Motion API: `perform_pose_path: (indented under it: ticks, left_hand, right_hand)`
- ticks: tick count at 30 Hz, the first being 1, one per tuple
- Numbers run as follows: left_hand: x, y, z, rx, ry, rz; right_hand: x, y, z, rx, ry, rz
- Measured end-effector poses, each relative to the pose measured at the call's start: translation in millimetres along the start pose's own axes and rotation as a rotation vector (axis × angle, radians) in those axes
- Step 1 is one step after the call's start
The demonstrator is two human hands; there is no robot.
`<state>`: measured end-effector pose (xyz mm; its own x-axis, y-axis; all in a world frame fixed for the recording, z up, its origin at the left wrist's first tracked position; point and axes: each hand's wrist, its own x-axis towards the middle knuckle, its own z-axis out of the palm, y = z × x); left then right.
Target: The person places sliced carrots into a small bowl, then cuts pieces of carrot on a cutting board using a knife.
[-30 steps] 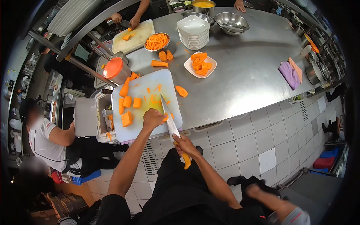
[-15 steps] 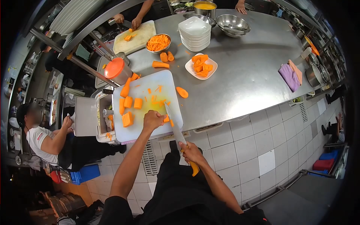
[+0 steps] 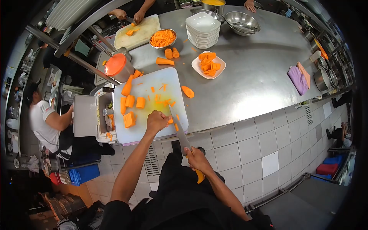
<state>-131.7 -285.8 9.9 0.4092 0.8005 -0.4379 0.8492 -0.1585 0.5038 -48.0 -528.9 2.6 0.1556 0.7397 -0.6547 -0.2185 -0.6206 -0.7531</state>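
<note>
The left hand point(image 3: 157, 122) grasps an orange carrot piece point(image 3: 170, 120) on the white rectangular cutting board point(image 3: 142, 119). The right hand point(image 3: 197, 159) grips a long, yellow-handled steel knife point(image 3: 181, 133).

A commercial kitchen, shown by the steel worktop point(image 3: 245, 92), cutting boards point(image 3: 143, 82) and stacked bowls point(image 3: 202, 32).

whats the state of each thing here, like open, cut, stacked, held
knife: held in right hand, blade partly over cutting board
carrot piece: held at left hand's fingertips
carrot chunk: cut, on the board
shredded carrot: heaped in metal bowl
white dish: holding cut carrot
other white dishes: stacked
orange-lidded tub: closed
grey container lid: open
purple cloth: folded
</note>
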Motion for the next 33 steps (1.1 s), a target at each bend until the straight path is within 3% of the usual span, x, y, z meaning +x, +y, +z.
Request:
perform_pose_path:
  ticks: [8, 33]
  left_hand:
    - [0, 2, 1, 0.015, 0.021, 0.041]
    - [2, 1, 0, 0.034, 0.016, 0.005]
  right_hand:
    - [1, -9, 10, -0.1, 0.051, -0.087]
    - [-3, 14, 6, 0.114, 0.016, -0.022]
